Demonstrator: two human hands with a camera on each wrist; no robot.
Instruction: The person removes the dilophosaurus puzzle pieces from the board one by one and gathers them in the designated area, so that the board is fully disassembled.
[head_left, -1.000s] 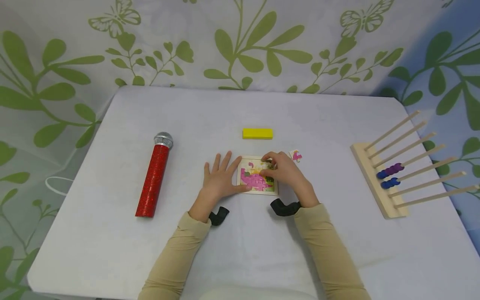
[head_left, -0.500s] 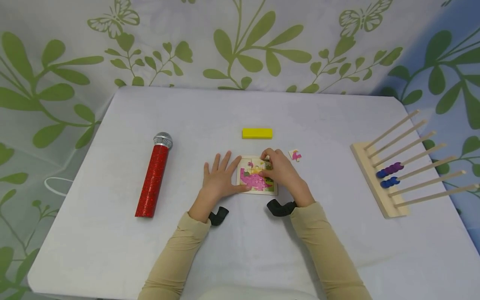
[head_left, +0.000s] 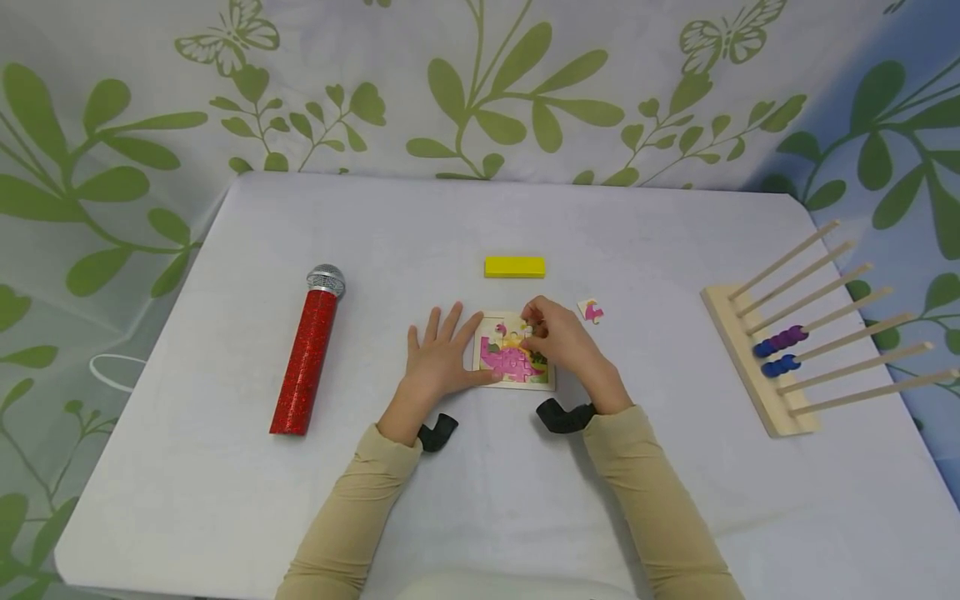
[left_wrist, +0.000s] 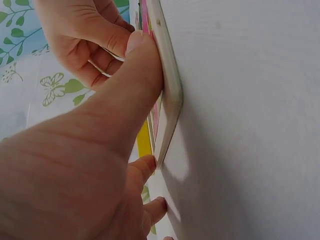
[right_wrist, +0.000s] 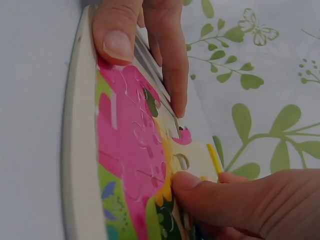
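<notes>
A small jigsaw puzzle [head_left: 513, 364] with a pink dinosaur picture lies in a pale wooden frame on the table. My left hand [head_left: 441, 358] is spread flat beside it; its thumb rests on the near left part of the puzzle, and a fingertip touches the frame's edge. My right hand [head_left: 566, 337] pinches a puzzle piece [head_left: 526, 327] between thumb and fingers over the upper right of the puzzle. Most of that piece is hidden by the fingers. In the right wrist view, a gap shows in the picture [right_wrist: 132, 135] near the right thumb. Another loose pink-and-white piece [head_left: 591, 312] lies just beyond the right hand.
A yellow block [head_left: 514, 267] lies behind the puzzle. To the left is a red glittery microphone [head_left: 306, 358] with a silver head. A wooden peg rack [head_left: 761, 367] with blue and purple beads stands at the right. White cloth covers the table [head_left: 187, 467].
My right hand has moved slightly left and its fingers have shifted over the puzzle's upper right. The left hand has stayed in place.
</notes>
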